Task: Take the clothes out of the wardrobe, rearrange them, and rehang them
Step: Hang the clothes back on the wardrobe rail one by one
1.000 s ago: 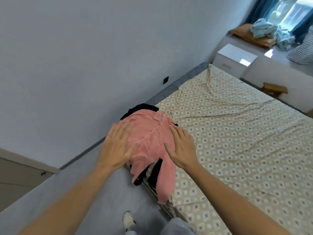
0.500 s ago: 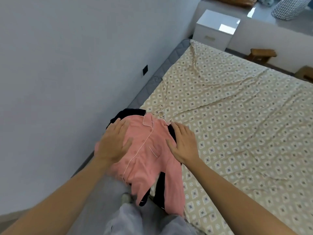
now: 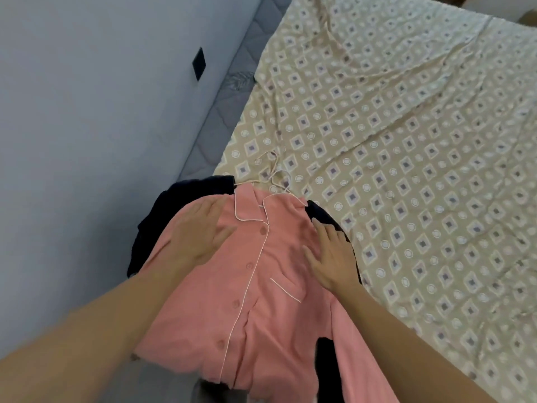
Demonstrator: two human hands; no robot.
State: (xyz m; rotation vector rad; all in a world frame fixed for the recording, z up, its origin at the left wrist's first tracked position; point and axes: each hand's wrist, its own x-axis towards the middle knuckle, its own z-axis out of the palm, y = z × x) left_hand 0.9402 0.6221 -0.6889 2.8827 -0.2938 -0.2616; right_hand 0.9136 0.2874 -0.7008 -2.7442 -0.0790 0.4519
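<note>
Soft pink button-front shirt [image 3: 261, 301], white-piped, on a patterned bed sheet [image 3: 406, 170]. Left hand [image 3: 200, 234] and right hand [image 3: 331, 254] lie spread flat upon it. Dark garment [image 3: 162, 216] at 9 o'clock lies mostly hidden beneath.

Both hands [image 3: 200, 231] press flat on pink shirt [image 3: 255, 289] (hangers [image 3: 276, 181] above).

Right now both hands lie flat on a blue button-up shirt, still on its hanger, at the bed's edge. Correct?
Not quite: the head view shows the shirt is pink, not blue. Left hand and right hand lie flat on it, hanger in its collar, at the bed edge.
</note>
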